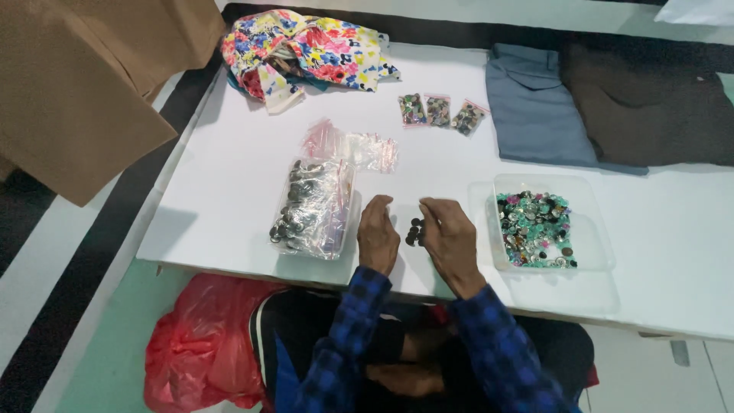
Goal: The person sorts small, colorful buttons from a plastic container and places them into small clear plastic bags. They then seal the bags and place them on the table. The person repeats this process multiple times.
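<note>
Three filled button bags lie beyond the tray, which is still full of mixed buttons. Small dark-button pile left of tray; right hand pinching at it, left hand curled loose, holding nothing.

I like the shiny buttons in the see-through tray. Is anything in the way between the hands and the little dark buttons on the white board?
Nothing visible is. The small dark buttons lie on the white board right between the left hand and right hand. The clear tray of colourful buttons sits off to the right, apart from them.
</note>
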